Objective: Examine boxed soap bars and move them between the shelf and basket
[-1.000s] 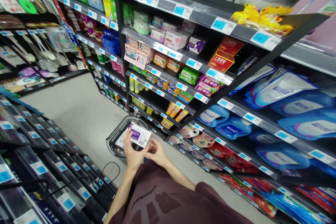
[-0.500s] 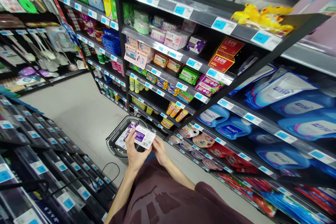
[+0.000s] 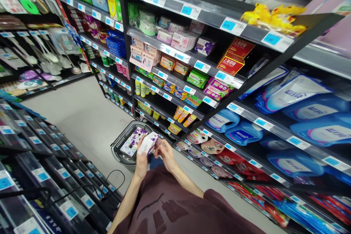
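A white and purple LUX soap box (image 3: 148,142) is tilted up in front of my body, above the floor. My left hand (image 3: 142,161) is closed around its left side, the thumb across the near face. At the box's right end my right hand (image 3: 166,156) has its fingers curled in against the edge; its fingertips are partly hidden. Just beyond my hands, a dark shopping basket (image 3: 114,153) stands on the floor. Inside it lie purple and white soap boxes (image 3: 133,142), partly covered by my left hand and the held box.
Shelves on the right carry soap boxes (image 3: 183,41), red boxes (image 3: 232,58) and blue detergent bottles (image 3: 244,133). Another shelf rack with price tags (image 3: 41,175) runs along the left, with a thin black cable loop (image 3: 123,176) beside it. Grey floor (image 3: 82,117) lies between.
The soap box has been turned in my hands, so a side with LUX lettering now shows instead of the printed back. My right fingers have shifted and curled at its right end.
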Tool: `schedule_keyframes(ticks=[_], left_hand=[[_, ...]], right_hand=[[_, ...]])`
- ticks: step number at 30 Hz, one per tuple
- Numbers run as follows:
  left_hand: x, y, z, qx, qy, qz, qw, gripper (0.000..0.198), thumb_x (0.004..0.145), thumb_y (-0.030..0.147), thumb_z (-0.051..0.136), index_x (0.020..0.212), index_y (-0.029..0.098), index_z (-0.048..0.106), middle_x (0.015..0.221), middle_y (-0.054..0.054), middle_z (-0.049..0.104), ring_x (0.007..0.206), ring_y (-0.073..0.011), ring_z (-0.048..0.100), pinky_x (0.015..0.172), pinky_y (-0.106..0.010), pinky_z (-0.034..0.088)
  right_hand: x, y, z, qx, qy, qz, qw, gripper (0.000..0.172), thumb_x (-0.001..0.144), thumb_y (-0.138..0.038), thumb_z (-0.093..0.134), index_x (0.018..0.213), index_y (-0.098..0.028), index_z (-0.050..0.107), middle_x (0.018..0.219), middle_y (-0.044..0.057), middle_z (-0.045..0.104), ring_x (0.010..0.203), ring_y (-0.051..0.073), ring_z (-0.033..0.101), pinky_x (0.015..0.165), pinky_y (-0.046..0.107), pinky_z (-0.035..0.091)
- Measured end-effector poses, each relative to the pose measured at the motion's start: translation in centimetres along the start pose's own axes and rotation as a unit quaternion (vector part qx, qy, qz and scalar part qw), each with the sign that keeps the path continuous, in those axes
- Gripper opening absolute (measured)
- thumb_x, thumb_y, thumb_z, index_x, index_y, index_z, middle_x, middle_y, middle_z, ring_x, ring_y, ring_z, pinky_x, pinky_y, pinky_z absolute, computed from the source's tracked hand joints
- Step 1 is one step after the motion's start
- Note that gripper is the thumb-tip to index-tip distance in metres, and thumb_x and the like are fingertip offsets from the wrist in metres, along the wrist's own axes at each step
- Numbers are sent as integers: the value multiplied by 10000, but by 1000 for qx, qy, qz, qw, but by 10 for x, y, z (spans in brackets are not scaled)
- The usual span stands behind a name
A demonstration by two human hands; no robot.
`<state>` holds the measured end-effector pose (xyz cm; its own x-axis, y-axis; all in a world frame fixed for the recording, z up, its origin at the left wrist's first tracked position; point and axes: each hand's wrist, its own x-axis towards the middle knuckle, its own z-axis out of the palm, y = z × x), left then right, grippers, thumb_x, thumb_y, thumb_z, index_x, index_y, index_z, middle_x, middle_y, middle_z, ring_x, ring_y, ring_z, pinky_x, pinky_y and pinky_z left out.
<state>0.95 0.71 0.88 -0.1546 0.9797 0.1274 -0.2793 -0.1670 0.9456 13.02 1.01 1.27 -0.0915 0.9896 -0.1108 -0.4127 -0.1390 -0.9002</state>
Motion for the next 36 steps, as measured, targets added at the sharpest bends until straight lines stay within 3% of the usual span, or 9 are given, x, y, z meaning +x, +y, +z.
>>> schedule_keyframes(ticks=[3,7,18,23,36], left_hand=[[2,-4,0,-157,12,-79,984,684,887,646,366,1304,150,585,1181,-147,696,1123,-319,636,1026,-504,469],[7,-2,-2,-216,69,-122,966,649,889,659,375,1214,168,649,1099,-120,736,1037,-304,673,957,-494,507],[9,10,-8,-158,-6,-133,978,612,885,672,458,965,125,720,803,-117,759,803,-301,726,726,-452,605],[10,10,-9,-118,23,-99,988,442,903,555,536,1019,158,694,864,-90,759,754,-259,725,650,-394,614],[10,8,-9,-103,39,-81,991,393,914,507,550,991,150,695,899,-86,759,748,-226,724,657,-352,601]], right_hand=[[0,0,0,-23,-4,3,1000,497,770,-547,742,1087,-206,568,619,-13,654,509,134,550,530,262,450],[0,2,0,-36,10,-2,999,496,764,-526,755,1100,-203,586,602,-24,642,501,137,564,525,268,460],[0,6,-1,-33,13,0,999,494,791,-631,672,1044,-213,599,569,-35,601,477,148,546,518,279,452],[0,4,-2,-37,21,-1,999,477,786,-634,674,1003,-213,622,643,-9,619,501,156,553,524,291,450],[-1,3,-1,-12,36,-1,999,432,793,-579,698,995,-200,644,619,-16,608,509,151,555,530,282,446]])
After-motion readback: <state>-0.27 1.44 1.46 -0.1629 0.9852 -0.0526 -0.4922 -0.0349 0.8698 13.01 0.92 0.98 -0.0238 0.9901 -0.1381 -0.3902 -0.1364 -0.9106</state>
